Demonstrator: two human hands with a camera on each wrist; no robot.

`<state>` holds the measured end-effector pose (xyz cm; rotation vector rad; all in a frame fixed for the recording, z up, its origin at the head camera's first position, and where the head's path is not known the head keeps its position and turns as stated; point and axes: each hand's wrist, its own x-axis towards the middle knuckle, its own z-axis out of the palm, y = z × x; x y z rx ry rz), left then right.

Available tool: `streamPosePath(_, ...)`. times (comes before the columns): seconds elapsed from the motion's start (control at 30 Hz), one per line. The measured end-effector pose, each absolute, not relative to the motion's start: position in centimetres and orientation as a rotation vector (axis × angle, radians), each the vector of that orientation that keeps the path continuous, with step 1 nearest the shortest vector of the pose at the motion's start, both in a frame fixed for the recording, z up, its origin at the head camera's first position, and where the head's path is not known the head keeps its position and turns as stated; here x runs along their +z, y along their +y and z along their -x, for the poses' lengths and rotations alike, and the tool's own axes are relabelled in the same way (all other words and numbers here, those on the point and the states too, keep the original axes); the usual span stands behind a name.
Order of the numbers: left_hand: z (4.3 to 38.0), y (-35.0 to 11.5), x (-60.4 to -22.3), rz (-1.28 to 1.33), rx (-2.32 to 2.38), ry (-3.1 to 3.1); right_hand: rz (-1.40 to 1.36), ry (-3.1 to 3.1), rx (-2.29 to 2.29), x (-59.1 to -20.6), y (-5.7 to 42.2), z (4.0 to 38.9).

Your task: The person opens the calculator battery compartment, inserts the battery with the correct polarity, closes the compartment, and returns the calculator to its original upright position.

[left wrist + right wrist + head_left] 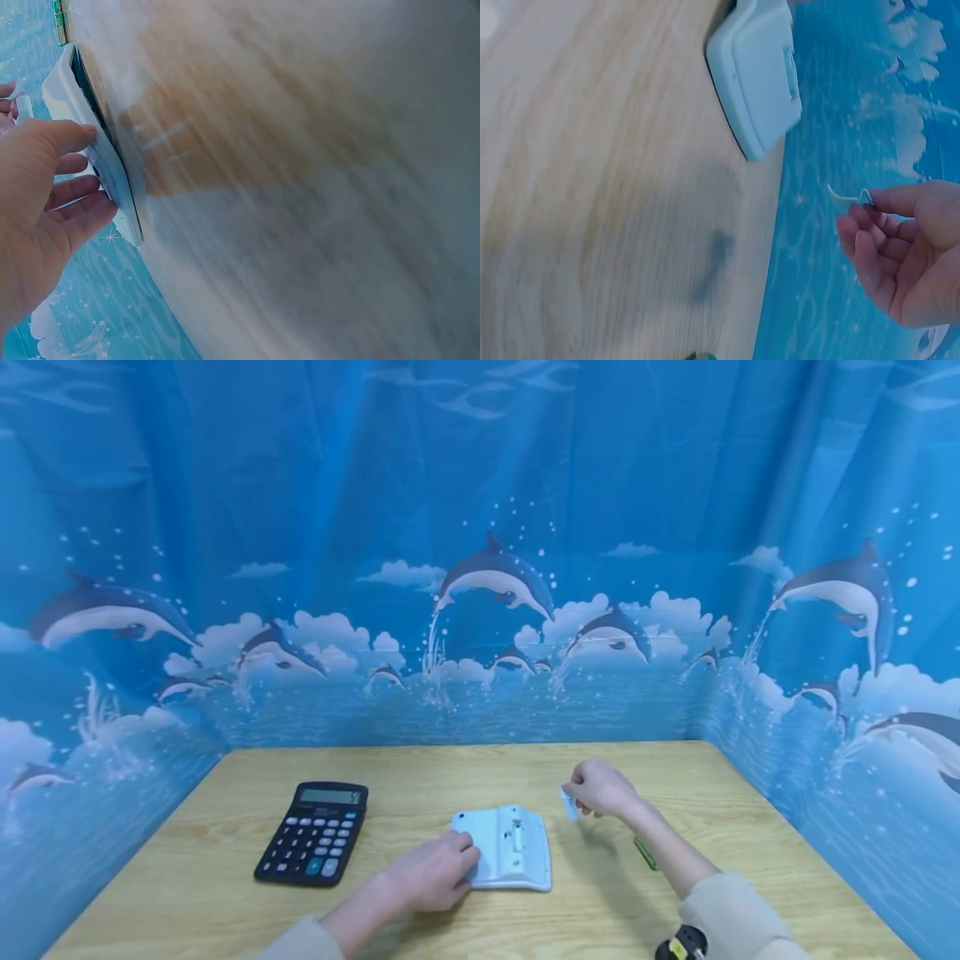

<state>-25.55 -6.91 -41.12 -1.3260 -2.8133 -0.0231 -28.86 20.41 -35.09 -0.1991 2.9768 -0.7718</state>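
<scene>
Curtain with dolphins [360, 527] behind everything; from there, hardly any risk. Next in size, wood-grain surface [412, 789], smooth-looking, therefore perhaps offering little resistance against sliding or rolling. At left, black desk calculator [311, 835], well apart from the work, with low chance of being knocked. In the middle of the surface, pale blue device [491, 852], probably also a calculator, lying back side up, with uncovered battery compartment [517, 839]; under one-sided pressing, likely to tilt or turn. At its left edge, left hand [438, 870], with relaxed fingers touching rather than clamping; because of this light contact, possible slipping of the device. Right of the device and raised above the surface, right hand [600, 789], with thumb and forefinger pinching a small battery cover [569, 804]. For this thin cover, danger of dropping, from so narrow a pinch, and of a snapped hook, from forcing at a wrong angle. Smallest, green battery [646, 854], lying loose near the right forearm [667, 843]; by a careless sweep of the sleeve [738, 910], easily rolled away.
</scene>
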Motion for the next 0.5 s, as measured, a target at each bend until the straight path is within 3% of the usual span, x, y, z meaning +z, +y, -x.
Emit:
streamPosePath(0.2,25.5,-6.9,-41.2,1.302,-0.035,-2.836,0.243,2.95,-0.846,-34.8,22.5,29.3)
streamPosePath(0.5,25.5,-6.9,-41.2,1.299,-0.073,-2.842,0.268,3.102,-0.536,-35.1,25.0,30.3)
